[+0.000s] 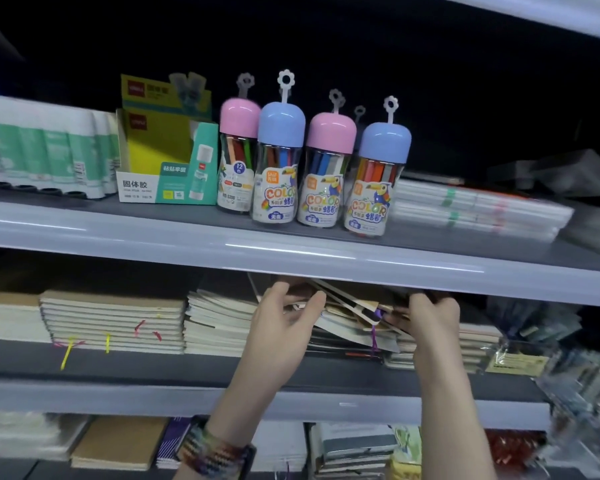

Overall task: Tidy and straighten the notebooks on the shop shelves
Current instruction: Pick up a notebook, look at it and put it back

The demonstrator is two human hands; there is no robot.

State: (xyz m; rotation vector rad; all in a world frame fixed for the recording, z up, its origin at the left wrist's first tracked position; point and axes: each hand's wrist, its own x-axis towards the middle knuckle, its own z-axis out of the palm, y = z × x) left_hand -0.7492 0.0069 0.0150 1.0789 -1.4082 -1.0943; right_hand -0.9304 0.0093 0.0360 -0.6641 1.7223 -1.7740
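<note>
1. Head view, where things are: my left hand and right hand both reach into the middle shelf, just under the lip of the upper shelf. Between them is a bundle of loose notebooks, lying on top of a ragged pile.
2. Grip: my left fingers curl round the bundle's left end, thumb across its front. My right hand wraps the right end with its back towards me, so those fingertips are hidden. I judge that both hands are clamped on the bundle.
3. Which way it points: the bundle's long axis runs left to right along the shelf but is tilted, with the left end high near the underside of the upper shelf and the right end lower. The covers fan apart rather than sitting flush, and a purple ribbon dangles from them.
4. Done so far, as I judge it: the kraft-covered stack at the left lies flat and square. The cream stack beside it is flat, though its edges are a little uneven.
5. Left to do: level and square this bundle and settle the pile beneath it. Then check the stack to the right and the notebooks on the lower shelf, which look mixed.
6. The 4 crayon jars and the glue-stick box above are not my concern.
</note>
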